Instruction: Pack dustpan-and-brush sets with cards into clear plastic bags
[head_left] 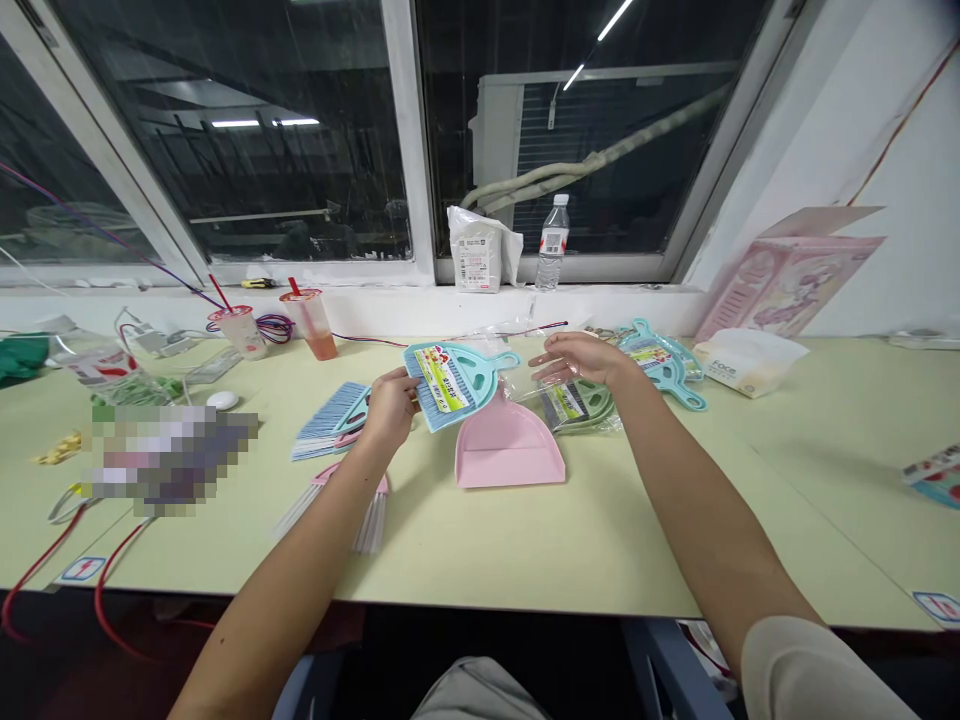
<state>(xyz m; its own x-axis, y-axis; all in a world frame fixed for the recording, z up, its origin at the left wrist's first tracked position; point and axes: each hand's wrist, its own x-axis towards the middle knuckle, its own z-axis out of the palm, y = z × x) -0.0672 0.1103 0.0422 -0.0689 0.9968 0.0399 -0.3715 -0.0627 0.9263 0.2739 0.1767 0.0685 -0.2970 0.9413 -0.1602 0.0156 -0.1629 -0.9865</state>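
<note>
My left hand (392, 405) grips the left edge of a light blue dustpan and brush set (452, 384) with a yellow label, held up over the table. To its right, my right hand (576, 358) has its fingers apart, beside clear plastic wrapping. Below the held set lies a pink dustpan (510, 450). A green set (577, 403) in plastic sits under my right hand, and more blue sets (660, 362) lie behind my right forearm. Blue brushes (330, 420) and pink brushes (371, 515) rest near my left arm.
Two drink cups (311, 322) with red straws stand at the back left. A tissue pack (750, 360) and a pink box (795, 270) are at the back right. A bottle (553, 245) stands on the windowsill (637, 305).
</note>
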